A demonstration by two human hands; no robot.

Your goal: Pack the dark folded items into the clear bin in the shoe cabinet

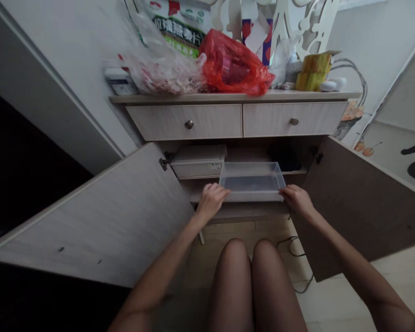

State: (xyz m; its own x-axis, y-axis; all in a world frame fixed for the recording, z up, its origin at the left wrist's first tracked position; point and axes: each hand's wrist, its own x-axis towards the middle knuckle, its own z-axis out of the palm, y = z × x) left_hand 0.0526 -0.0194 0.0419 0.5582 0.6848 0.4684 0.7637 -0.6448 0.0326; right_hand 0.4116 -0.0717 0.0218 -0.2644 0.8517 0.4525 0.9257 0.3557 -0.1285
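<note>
A clear plastic box (251,180) sits at the front of the cabinet shelf (200,190), open side up and apparently with nothing in it. My left hand (211,199) grips its near left corner with the fingers curled. My right hand (297,198) grips its near right corner the same way. To the left of it on the shelf stands a white lidded box (198,161). Both cabinet doors are swung wide: the left door (103,216) and the right door (363,198). My bare knees (249,258) are below the hands.
Two shut drawers (235,121) sit above the opening. The cabinet top holds a red plastic bag (235,64), a clear bag (162,74), a printed packet (178,25) and yellow items (313,71). A dark object (285,159) lies deep on the shelf. A black cable (293,251) crosses the floor.
</note>
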